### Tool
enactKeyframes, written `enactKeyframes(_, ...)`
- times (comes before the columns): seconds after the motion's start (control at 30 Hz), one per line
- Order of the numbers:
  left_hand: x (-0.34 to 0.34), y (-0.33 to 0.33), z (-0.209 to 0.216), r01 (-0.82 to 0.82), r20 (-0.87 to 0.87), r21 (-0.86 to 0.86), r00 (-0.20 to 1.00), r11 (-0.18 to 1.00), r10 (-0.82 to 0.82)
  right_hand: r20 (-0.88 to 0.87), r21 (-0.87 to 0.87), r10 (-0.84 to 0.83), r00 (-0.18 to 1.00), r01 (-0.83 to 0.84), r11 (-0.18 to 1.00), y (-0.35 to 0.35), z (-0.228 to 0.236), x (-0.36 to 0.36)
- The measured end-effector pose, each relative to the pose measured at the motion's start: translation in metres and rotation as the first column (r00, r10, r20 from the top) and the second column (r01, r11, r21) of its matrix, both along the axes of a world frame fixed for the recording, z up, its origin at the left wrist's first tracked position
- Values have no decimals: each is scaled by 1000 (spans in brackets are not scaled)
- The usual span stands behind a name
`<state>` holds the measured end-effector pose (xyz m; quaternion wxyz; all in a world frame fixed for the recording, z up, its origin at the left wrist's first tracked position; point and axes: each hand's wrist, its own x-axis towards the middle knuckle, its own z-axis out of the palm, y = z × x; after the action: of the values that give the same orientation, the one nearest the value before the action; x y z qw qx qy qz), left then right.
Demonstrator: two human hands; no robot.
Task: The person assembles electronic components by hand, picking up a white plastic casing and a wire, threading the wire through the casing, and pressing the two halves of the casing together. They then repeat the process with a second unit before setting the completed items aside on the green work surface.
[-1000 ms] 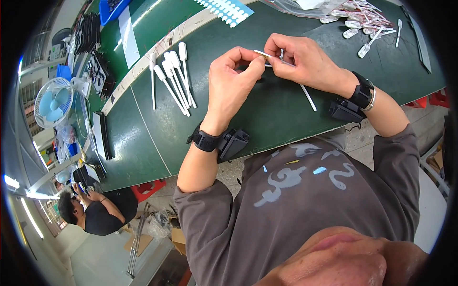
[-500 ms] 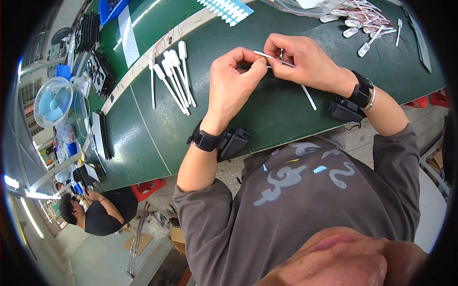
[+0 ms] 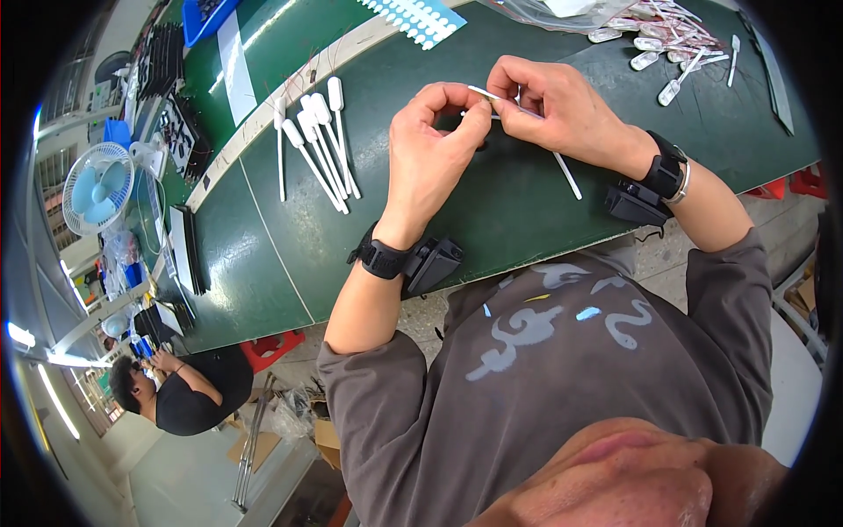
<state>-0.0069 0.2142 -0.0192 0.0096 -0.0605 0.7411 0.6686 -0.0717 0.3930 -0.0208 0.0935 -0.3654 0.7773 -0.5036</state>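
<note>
Meeting near the upper middle of the frame, the left hand and the right hand were close together, thumbs and index fingers drawn in, both pinching a slim white strip whose pale tip poked up between them. Whether the two sets of fingertips touched each other could not be told, since the fingers covered most of the piece. From beneath the right hand a thin white stick slanted down over the green desk; its upper end was hidden. Left of the left hand, in the upper left-centre, several white sticks with thicker upper ends lay loosely side by side, their lower ends pointing down the frame. At the upper right sat a heap of small clear bulb-shaped pieces with reddish wires, and to its left, at the top edge, a clear plastic bag. A blue sheet with white rounded tabs lay at the top centre. At the far left stood a fan with blue blades, and at the lower left a person in a dark top sat beside the desk.
</note>
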Motion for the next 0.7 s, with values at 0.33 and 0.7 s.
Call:
enactKeyframes(0.33, 1, 4, 10, -13, 99, 56, 995, 998, 7, -25, 8, -10, 1000, 10, 1000, 0, -1, 0)
enactKeyframes(0.7, 1, 6, 12, -9, 147, 120, 989, 993, -9, 60, 70, -38, 997, 34, 997, -1, 7, 2)
